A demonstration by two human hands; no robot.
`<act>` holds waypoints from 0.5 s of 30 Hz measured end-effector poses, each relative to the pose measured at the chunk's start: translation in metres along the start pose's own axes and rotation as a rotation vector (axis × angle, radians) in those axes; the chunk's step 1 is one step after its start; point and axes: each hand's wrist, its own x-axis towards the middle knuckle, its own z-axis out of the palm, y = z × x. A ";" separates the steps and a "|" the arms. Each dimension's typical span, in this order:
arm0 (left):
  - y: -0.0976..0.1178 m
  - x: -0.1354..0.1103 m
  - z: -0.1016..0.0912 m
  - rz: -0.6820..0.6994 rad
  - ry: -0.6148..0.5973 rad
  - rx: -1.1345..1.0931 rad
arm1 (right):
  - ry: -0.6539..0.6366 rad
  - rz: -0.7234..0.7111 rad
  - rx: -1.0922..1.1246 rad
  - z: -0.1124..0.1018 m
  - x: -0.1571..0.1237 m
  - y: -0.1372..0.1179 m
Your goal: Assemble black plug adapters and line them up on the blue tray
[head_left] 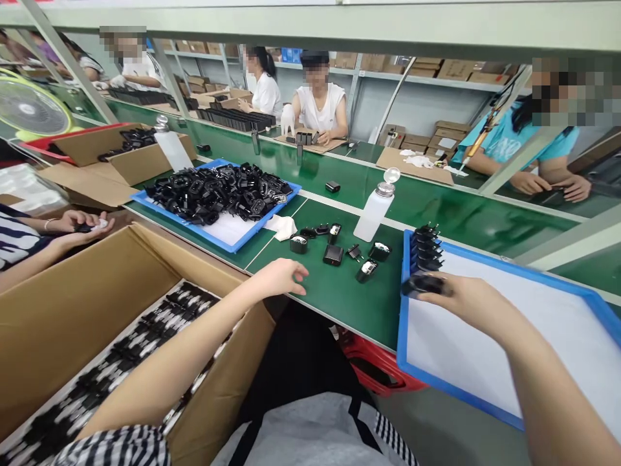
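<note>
My right hand [473, 303] grips a black plug adapter [421, 283] at the left side of a blue-rimmed tray [402, 343] with a white base. Just behind it, several black plug adapters [427, 249] stand in a row along the tray's edge, pins pointing right. Over the near edge of the green bench hovers my left hand [281, 278], empty, its fingers loosely bent and apart. Beyond that hand lie a closed black charger housing [333, 254], several open housings with pale insides such as one housing [367, 270], and a small two-pin plug piece [355, 252].
A blue tray [235, 246] heaped with black plug parts [213, 191] sits at the left. White pump bottles [373, 217] stand on the bench beside a crumpled white cloth [284, 226]. An open carton [145, 259] of packed parts is left of my legs. Co-workers sit opposite and at left.
</note>
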 end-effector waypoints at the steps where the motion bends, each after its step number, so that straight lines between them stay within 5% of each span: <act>1: -0.006 -0.002 -0.002 -0.016 -0.003 -0.006 | -0.009 0.081 -0.002 -0.002 -0.004 0.018; 5: -0.006 0.005 -0.001 0.005 -0.016 -0.051 | 0.023 0.299 0.143 0.022 -0.002 0.059; 10: 0.031 0.032 0.009 0.098 0.019 0.044 | 0.176 0.274 0.353 0.055 0.010 0.060; 15: 0.065 0.060 0.016 0.174 0.063 0.138 | -0.185 0.103 0.430 0.015 0.031 0.096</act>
